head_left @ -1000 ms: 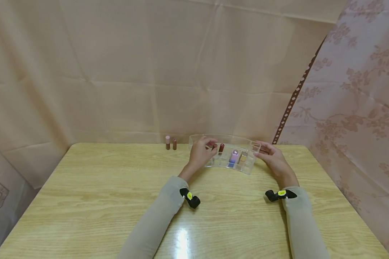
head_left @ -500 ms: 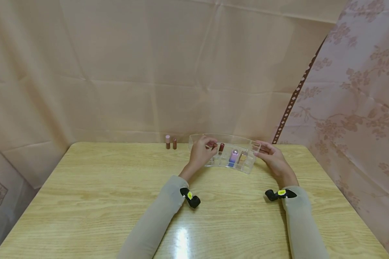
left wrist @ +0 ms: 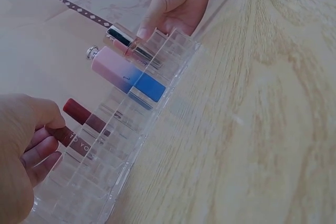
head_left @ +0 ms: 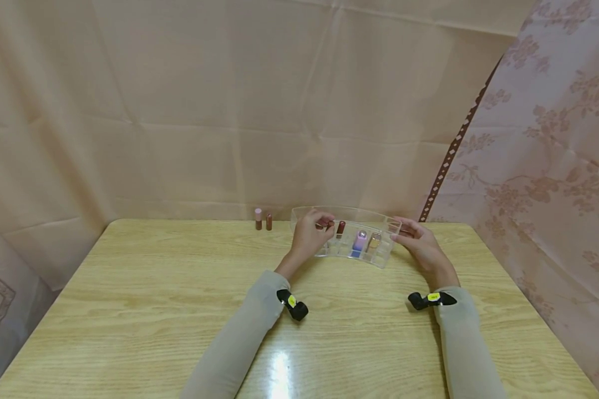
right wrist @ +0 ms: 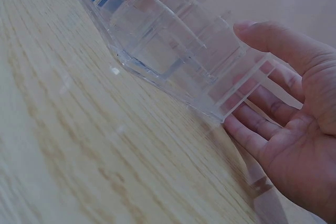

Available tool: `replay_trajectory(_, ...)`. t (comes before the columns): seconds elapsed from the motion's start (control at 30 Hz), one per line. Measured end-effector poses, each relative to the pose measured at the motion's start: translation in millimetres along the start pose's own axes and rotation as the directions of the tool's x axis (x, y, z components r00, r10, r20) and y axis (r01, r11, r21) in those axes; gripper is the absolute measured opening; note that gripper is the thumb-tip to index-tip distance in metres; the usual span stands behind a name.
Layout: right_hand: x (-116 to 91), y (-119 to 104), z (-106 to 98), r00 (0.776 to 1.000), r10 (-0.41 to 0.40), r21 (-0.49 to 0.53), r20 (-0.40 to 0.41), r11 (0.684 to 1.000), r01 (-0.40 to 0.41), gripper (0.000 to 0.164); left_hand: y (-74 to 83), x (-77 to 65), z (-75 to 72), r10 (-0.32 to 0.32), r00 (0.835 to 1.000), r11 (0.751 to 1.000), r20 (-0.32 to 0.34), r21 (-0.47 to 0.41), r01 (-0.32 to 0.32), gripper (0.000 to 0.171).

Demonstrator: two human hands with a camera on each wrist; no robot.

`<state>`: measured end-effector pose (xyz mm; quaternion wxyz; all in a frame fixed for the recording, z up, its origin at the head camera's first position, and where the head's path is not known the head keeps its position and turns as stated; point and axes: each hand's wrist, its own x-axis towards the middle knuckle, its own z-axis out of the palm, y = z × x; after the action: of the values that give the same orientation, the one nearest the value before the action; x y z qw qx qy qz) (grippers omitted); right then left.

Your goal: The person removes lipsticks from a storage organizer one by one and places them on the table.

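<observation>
A clear plastic organizer (head_left: 349, 213) with stepped compartments stands near the table's far edge. My left hand (head_left: 310, 234) is at its left part, thumb and fingers pinching the top of a brown lettered lipstick tube (left wrist: 79, 144) whose lower end sits in a compartment. Beside that tube stands a dark red lipstick (left wrist: 84, 115). Farther right are a pink-to-blue bottle (head_left: 360, 243) with a silvery knob and a gold-toned tube (head_left: 374, 242). At the organizer's right end, my right hand (head_left: 423, 248) grips the end wall, thumb in front and fingers behind it.
Two small tubes stand left of the organizer at the table's back edge, one pink-capped (head_left: 258, 219) and one reddish brown (head_left: 269, 222). A beige curtain (head_left: 204, 111) hangs behind the wooden table (head_left: 155, 299), and a floral cloth (head_left: 559, 166) hangs on the right.
</observation>
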<state>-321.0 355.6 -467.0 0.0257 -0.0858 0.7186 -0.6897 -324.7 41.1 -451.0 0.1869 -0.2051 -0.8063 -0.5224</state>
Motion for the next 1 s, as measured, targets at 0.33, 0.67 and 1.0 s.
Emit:
replay_trajectory(0.33, -0.7, 0.0, 0.4, 1.000, -0.008, -0.006, -0.005, 1.000, 0.008, 0.060, -0.1, -0.5, -1.7, -0.015, 1.000, 0.999, 0.019, -0.043, 0.016, 0.014)
replay_trajectory(0.67, 0.7, 0.3, 1.7, 1.000, -0.010, 0.002, -0.013, 1.000, 0.010, 0.060, -0.2, -0.1, -1.8, -0.013, 1.000, 0.996, 0.012, -0.088, 0.014, 0.015)
replay_trajectory(1.0, -0.7, -2.7, 1.9, 1.000, 0.009, -0.016, -0.013, 1.000, -0.009, 0.063, 0.3, 0.2, -1.8, -0.018, 1.000, 0.994, 0.016, -0.111, 0.020, 0.018)
